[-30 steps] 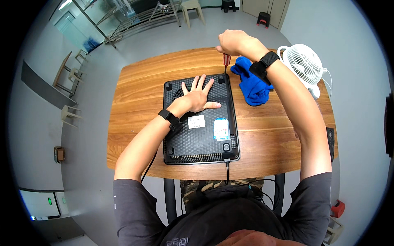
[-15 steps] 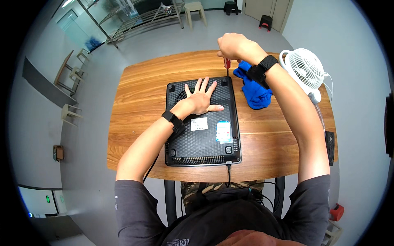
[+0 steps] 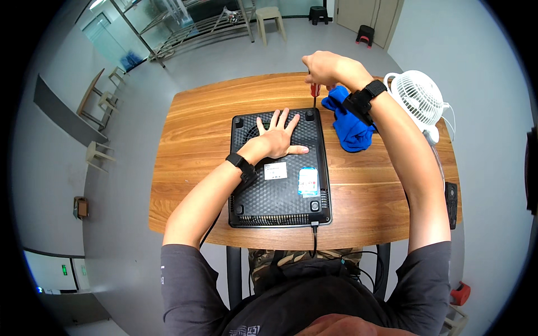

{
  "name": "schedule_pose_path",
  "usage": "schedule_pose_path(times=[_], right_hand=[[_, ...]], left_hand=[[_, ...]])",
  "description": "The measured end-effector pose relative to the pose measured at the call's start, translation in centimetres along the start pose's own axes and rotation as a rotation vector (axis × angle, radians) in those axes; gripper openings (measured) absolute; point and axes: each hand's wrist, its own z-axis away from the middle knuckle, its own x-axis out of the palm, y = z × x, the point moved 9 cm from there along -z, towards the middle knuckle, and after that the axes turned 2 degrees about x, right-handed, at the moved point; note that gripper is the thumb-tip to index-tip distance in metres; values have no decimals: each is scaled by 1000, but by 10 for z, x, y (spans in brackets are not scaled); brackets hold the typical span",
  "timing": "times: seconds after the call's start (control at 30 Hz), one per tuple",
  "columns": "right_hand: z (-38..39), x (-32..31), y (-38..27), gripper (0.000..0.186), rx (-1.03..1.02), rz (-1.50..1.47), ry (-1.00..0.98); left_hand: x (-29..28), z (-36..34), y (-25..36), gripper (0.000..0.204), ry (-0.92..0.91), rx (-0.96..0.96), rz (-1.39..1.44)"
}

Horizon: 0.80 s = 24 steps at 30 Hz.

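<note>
A black induction cooktop (image 3: 266, 193) lies underside up on the wooden table, showing its round fan grille, corner feet and two labels. My left hand (image 3: 276, 142) rests flat on it with spread fingers, partly covering the grille. Above the cooktop's far right corner, my right hand (image 3: 329, 68) is closed round a red-handled screwdriver (image 3: 315, 91). The screwdriver stands upright with its shaft pointing down at the corner edge; its tip is too small to make out. A blue cloth (image 3: 353, 130) lies bunched just right of that corner, below my right wrist.
A white fan (image 3: 417, 98) stands at the table's far right. A black power strip (image 3: 451, 204) sits by the right edge. One black cable (image 3: 315, 238) runs off the near edge from the cooktop. Stools and a metal rack (image 3: 196, 33) stand beyond the wooden table (image 3: 190, 145).
The whole view has shifted slightly. My right hand has turned a little on the screwdriver, which stays at the same corner. My left hand keeps its place on the cooktop.
</note>
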Motion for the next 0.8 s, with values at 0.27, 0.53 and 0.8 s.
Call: schedule_pose_path(times=[0.27,0.53,0.8], right_hand=[[-6,-6,1,24,4,217,256],[2,-1,3,25,56,-14,-36],[2,-5,1,32,1,250,116]], left_hand=[[-1,-2,-1,118,-8,-5,-12],[0,0,0,118,6,-2,1],[0,0,-2,117,-13,-10,-7]])
